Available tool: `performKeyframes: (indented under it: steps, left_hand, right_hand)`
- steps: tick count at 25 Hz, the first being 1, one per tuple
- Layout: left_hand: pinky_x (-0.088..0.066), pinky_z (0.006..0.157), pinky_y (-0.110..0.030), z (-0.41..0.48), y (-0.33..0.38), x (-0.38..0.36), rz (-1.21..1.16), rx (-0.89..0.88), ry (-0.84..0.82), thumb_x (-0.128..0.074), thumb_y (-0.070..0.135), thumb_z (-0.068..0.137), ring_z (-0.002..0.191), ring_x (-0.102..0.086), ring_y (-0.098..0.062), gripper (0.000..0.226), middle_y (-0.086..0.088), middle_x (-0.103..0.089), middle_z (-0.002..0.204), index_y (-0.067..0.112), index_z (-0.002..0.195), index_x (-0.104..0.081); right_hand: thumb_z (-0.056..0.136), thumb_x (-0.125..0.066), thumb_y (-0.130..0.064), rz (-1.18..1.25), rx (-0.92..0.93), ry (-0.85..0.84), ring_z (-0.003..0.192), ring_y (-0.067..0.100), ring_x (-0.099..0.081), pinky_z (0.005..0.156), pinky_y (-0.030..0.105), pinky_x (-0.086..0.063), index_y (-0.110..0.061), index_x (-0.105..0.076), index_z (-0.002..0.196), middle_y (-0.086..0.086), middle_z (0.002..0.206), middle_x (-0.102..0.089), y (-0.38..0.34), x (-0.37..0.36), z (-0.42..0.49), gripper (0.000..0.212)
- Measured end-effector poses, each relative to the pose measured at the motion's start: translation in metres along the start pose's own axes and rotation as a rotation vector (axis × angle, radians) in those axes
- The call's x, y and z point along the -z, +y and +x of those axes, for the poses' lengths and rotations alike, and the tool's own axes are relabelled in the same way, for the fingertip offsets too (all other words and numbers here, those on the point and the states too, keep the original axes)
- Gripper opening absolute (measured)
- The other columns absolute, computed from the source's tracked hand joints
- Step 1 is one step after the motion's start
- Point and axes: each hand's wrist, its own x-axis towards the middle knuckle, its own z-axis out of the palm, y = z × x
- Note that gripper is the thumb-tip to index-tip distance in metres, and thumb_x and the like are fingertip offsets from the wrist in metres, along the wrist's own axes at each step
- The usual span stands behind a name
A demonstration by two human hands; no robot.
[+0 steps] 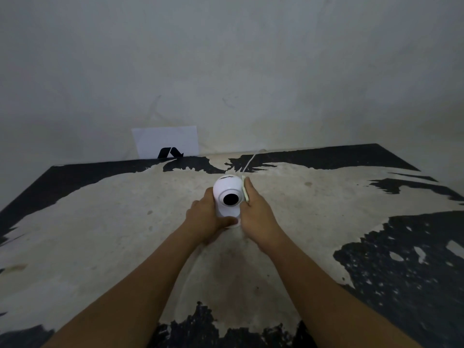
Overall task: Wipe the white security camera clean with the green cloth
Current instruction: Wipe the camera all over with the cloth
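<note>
i see the white security camera (227,197) standing upright on the desk (100,234), near the middle of its worn pale patch, lens facing me. a white cable (249,163) runs from behind the camera toward the wall (226,59). a white sheet (167,143) leans against the wall, well to the left of the camera and behind it.

my left hand (204,219) is wrapped around the camera's lower body and base, fingers closed on it. my right hand (256,217) lies flat against the camera's right side, pressing the green cloth (245,190) onto the head; only a thin pale edge of the cloth shows between palm and shell.

handling judgement: the camera appears light, rigid, and smooth plastic, so likely slippery. the ball head probably swivels on its stand, so hold the base, not the head. the lens face is the fragile area; wipe it with light pressure. the cloth is soft and will conform to the curve.

hidden: most of the cloth, the camera's rear and base, the cable's plug end. the cloth's colour is hard to confirm in this dim light.
</note>
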Motion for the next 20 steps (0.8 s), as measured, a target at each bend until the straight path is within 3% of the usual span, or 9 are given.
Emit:
performKeyframes:
  steps: [2,4,5,7,10,14,16,18,20]
  left_hand:
    - [-0.046,0.094,-0.049,0.001,-0.001,0.000,0.001,0.002,-0.006,-0.078,0.050,0.055,0.109,-0.054,-0.030,0.096,-0.009,-0.058,0.125,0.023,0.133,-0.030]
    - [-0.046,0.093,-0.049,0.001,-0.002,0.001,-0.008,-0.002,-0.015,-0.077,0.051,0.052,0.108,-0.055,-0.030,0.096,-0.008,-0.058,0.125,0.024,0.133,-0.030]
    - [-0.047,0.093,-0.049,0.000,-0.002,0.001,-0.007,-0.006,-0.016,-0.076,0.052,0.052,0.108,-0.055,-0.029,0.096,-0.008,-0.058,0.124,0.024,0.132,-0.030]
    - [-0.047,0.093,-0.050,-0.001,-0.002,0.000,-0.001,-0.013,-0.012,-0.076,0.052,0.053,0.109,-0.055,-0.029,0.096,-0.008,-0.058,0.126,0.025,0.132,-0.029]
    - [-0.046,0.093,-0.050,0.001,-0.002,-0.001,0.000,-0.010,-0.009,-0.078,0.047,0.059,0.110,-0.054,-0.031,0.093,-0.010,-0.058,0.126,0.022,0.134,-0.029]
    - [-0.046,0.095,-0.048,0.002,-0.002,-0.001,0.021,0.007,-0.017,-0.079,0.045,0.059,0.110,-0.054,-0.029,0.096,-0.009,-0.056,0.127,0.022,0.136,-0.027]
    - [-0.046,0.094,-0.049,0.001,-0.003,0.000,0.002,-0.006,-0.036,-0.079,0.047,0.057,0.110,-0.054,-0.028,0.097,-0.008,-0.056,0.128,0.024,0.135,-0.026]
    - [-0.047,0.093,-0.049,0.000,-0.004,0.000,0.002,-0.011,-0.045,-0.077,0.048,0.057,0.109,-0.054,-0.028,0.095,-0.008,-0.056,0.126,0.025,0.133,-0.026]
    - [-0.048,0.092,-0.049,0.000,-0.005,-0.001,0.006,-0.011,-0.034,-0.076,0.051,0.055,0.108,-0.054,-0.028,0.095,-0.008,-0.056,0.126,0.027,0.132,-0.026]
  right_hand:
    - [0.098,-0.037,-0.017,0.074,-0.028,0.032,0.135,0.027,-0.043,0.110,0.036,-0.036,-0.026,-0.031,0.148,0.006,0.151,-0.041,-0.002,0.000,0.008,0.051]
    - [0.093,-0.041,-0.019,0.100,-0.072,0.037,0.118,0.029,-0.056,0.100,0.042,-0.048,-0.025,-0.050,0.133,0.009,0.133,-0.059,0.002,-0.004,0.010,0.042]
    - [0.091,-0.041,-0.019,0.092,-0.100,0.021,0.114,0.029,-0.058,0.097,0.046,-0.050,-0.023,-0.052,0.131,0.010,0.129,-0.061,0.009,-0.007,0.009,0.041]
    - [0.092,-0.038,-0.018,0.059,-0.138,-0.012,0.126,0.031,-0.051,0.106,0.048,-0.043,-0.022,-0.038,0.143,0.010,0.144,-0.050,0.011,-0.013,0.000,0.051]
    - [0.099,-0.033,-0.011,0.002,-0.080,0.024,0.141,0.028,-0.033,0.113,0.036,-0.028,-0.018,-0.015,0.152,0.010,0.157,-0.029,-0.003,-0.011,-0.007,0.057]
    - [0.097,-0.034,-0.009,0.004,0.003,0.037,0.140,0.026,-0.035,0.111,0.034,-0.030,-0.017,-0.025,0.150,0.008,0.157,-0.030,-0.014,-0.001,0.013,0.054]
    - [0.095,-0.039,-0.014,0.041,-0.058,0.001,0.116,0.025,-0.055,0.094,0.037,-0.046,-0.017,-0.043,0.139,0.012,0.141,-0.052,-0.004,-0.002,0.019,0.044]
    - [0.093,-0.041,-0.017,0.027,-0.115,-0.037,0.091,0.020,-0.057,0.077,0.034,-0.048,-0.019,-0.049,0.132,0.014,0.125,-0.062,0.010,-0.007,0.014,0.040]
    - [0.094,-0.040,-0.017,0.013,-0.115,-0.049,0.104,0.023,-0.055,0.086,0.036,-0.046,-0.019,-0.036,0.143,0.015,0.139,-0.053,0.016,-0.012,0.002,0.050]
